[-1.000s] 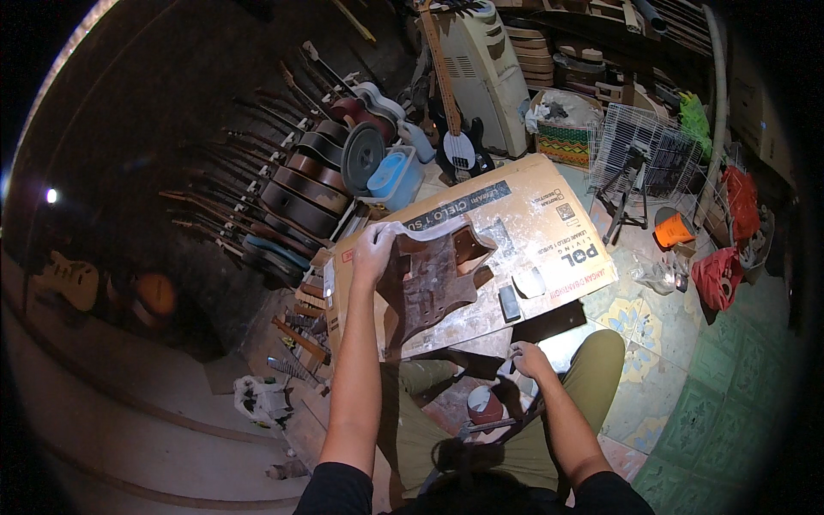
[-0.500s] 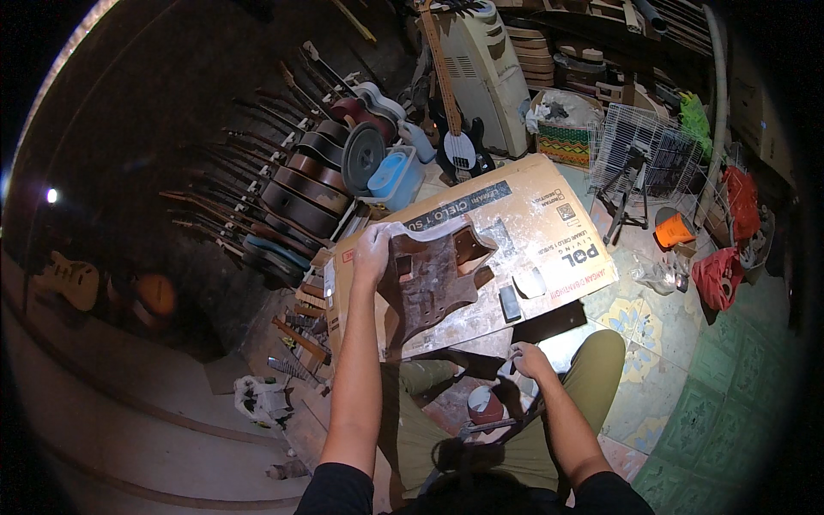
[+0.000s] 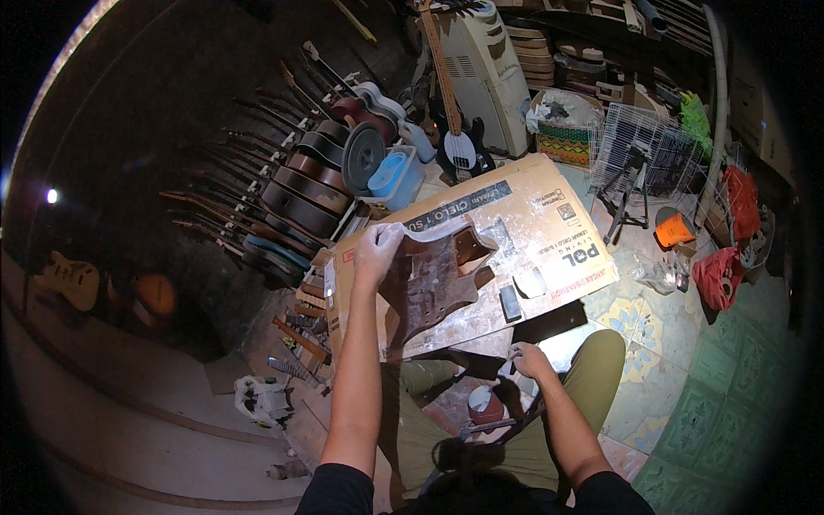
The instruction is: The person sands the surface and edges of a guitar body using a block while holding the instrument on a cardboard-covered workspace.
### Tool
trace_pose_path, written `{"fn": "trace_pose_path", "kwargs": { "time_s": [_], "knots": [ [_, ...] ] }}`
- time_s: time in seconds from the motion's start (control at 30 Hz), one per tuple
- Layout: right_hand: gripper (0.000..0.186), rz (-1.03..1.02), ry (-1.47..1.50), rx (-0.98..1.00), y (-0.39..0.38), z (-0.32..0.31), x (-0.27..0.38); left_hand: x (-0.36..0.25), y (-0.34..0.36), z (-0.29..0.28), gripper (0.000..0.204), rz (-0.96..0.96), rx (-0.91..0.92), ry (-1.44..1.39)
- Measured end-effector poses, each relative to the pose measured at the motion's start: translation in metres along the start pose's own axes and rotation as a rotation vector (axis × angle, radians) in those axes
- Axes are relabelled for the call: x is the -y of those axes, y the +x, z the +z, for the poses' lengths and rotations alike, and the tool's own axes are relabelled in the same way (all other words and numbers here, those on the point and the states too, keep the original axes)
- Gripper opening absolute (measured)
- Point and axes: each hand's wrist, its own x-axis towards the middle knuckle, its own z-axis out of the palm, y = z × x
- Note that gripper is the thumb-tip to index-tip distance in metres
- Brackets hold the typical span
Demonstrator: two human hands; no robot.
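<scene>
My left hand (image 3: 378, 251) grips the upper left edge of a dark brown, dust-streaked guitar body (image 3: 429, 283) with cut-out cavities, lying on a cardboard sheet (image 3: 562, 257). On the cardboard beside the body lie a small dark block (image 3: 509, 305) and a pale curved piece (image 3: 530, 282). My right hand (image 3: 528, 360) is below the cardboard's front edge, near my right knee, its fingers closed around something I cannot make out. A reddish can or roll (image 3: 485, 403) sits between my legs.
A rack of guitars (image 3: 300, 189) fills the left, near a blue tub (image 3: 390, 172). A bass (image 3: 459, 150) stands behind the cardboard. At right are a wire cage (image 3: 652, 150), an orange bucket (image 3: 674, 229) and red bags (image 3: 721, 279). Wooden pieces (image 3: 313, 343) lie left.
</scene>
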Motion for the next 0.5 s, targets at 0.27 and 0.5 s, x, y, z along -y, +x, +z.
{"fn": "trace_pose_path", "kwargs": {
  "time_s": [0.27, 0.5],
  "knots": [
    [0.034, 0.007, -0.049, 0.004, 0.001, 0.002, 0.005, 0.01, 0.005, 0.002, 0.038, -0.048, -0.059, -0.005],
    [0.034, 0.011, -0.016, 0.01, 0.001, 0.002, 0.0, 0.016, 0.002, 0.006, 0.038, 0.034, -0.124, 0.009]
  ]
}}
